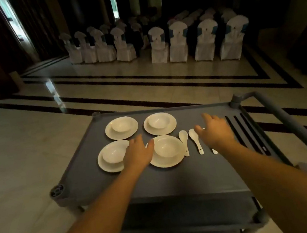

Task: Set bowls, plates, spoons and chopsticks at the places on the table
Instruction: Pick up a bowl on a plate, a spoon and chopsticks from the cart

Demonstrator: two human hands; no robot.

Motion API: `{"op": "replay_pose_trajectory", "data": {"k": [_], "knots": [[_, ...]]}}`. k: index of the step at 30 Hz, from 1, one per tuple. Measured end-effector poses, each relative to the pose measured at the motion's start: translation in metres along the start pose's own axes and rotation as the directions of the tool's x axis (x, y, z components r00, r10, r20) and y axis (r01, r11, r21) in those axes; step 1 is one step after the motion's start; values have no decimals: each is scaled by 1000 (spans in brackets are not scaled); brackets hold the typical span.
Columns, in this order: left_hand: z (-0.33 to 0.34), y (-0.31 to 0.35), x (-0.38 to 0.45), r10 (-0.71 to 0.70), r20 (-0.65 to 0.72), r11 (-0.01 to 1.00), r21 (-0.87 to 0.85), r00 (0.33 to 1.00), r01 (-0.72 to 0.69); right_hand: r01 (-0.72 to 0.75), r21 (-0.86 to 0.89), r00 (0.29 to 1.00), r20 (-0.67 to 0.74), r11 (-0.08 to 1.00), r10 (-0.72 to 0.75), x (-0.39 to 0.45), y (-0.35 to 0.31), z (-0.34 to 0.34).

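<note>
While both arms reach over the grey cart (pixel 176 176), nothing is gripped. Left hand (pixel 139 154) hovers fingers spread between the near-left plate (pixel 106 166) and near-right plate (pixel 167 162), likely choosing a set. Each of four plates carries a bowl (pixel 167 147), stacked for carrying as pairs. Right hand (pixel 215 130), open and relaxed, hangs over the spoons (pixel 195 140) laid in a row right of the plates, partly hiding one. Dark chopsticks (pixel 243 133) lie at far right. Covered chairs (pixel 177 41) stand well apart; no dining table is seen.
</note>
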State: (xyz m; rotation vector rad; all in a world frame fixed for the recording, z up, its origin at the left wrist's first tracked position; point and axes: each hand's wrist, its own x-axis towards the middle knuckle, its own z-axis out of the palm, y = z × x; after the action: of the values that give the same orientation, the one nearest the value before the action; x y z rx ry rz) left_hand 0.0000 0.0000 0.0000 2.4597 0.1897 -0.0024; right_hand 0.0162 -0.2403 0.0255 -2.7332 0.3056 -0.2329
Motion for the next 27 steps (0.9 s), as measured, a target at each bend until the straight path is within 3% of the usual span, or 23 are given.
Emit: {"op": "replay_pose_trajectory", "data": {"k": [6,12,17,23,27], "knots": [[36,-12,52,-79,122,996,-18,989,82,-106,56,991,89,993,101,32,-2,42],[71,-22,65,-81,99,997,14,992,80,-239,131,957,202,962,210,45,-3,88],[87,-32,68,-172,134,983,-44,976,179,-441,221,887,257,870,385,50,0,118],[95,-40,77,-239,126,953,-157,963,258,-557,221,817,318,801,481,65,2,132],[98,-39,93,-360,181,889,-231,915,396,-590,152,762,429,793,485,76,-3,139]]}}
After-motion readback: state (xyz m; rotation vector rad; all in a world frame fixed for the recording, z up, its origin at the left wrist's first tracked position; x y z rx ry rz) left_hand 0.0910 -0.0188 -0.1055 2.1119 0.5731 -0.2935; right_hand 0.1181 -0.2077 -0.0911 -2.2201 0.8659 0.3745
